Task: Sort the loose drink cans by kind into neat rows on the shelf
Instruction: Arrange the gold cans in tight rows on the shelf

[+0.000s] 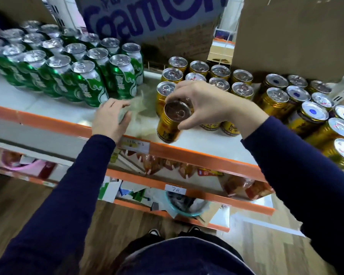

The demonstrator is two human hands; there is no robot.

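Observation:
Green cans (91,84) stand in rows on the left of the white shelf (48,108). Gold cans (219,84) stand in rows in the middle, and more gold cans with blue-dotted tops (298,94) stand on the right. My right hand (205,102) grips one gold can (168,124) by its top rim, tilted, just above the shelf's front edge. My left hand (110,118) lies blurred on the shelf beside crumpled clear plastic film (142,108), its fingers curved down over something greyish. I cannot tell whether it holds anything.
Cardboard boxes stand behind the cans, one with purple lettering (147,18) and a plain one (294,32) at the right. The shelf's orange front rail (197,155) carries a price tag. Lower shelves hold snack packets (187,167). The wooden floor and my shoes are below.

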